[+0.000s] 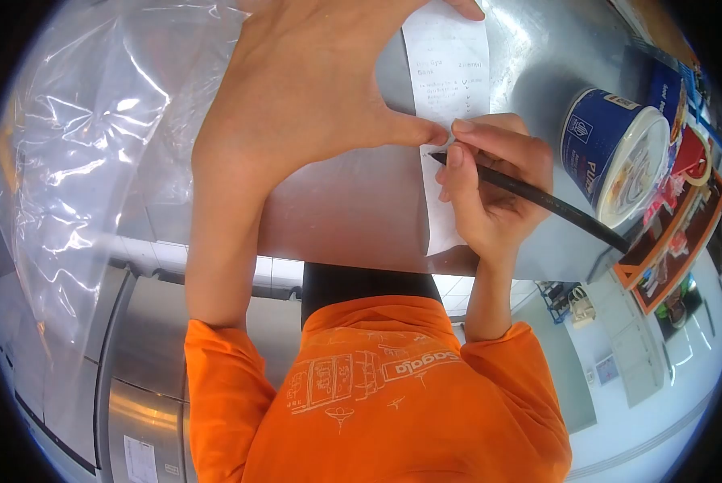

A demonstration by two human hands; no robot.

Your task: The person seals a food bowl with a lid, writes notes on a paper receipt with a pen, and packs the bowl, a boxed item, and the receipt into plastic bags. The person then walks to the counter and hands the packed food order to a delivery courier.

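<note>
A narrow strip of white paper (449, 197) with handwritten lines lies on the metal tabletop. My left hand (313, 88) spreads over its left side, open, with the thumb tip resting on the paper; part of the other fingers runs out of view at the top. In my right hand (498, 173) a long black pencil (554, 201) is gripped between thumb and fingers. The pencil's dark point touches or nearly touches the paper, just below my left thumb. Its back end slants down to the right.
A blue tub (606, 153) with a translucent lid stands to the right of my right hand. Clear plastic sheeting (79, 121) hangs or lies on the left. An orange-edged tray (667, 249) holding small items is at the far right. Stainless cabinets (148, 346) are below left.
</note>
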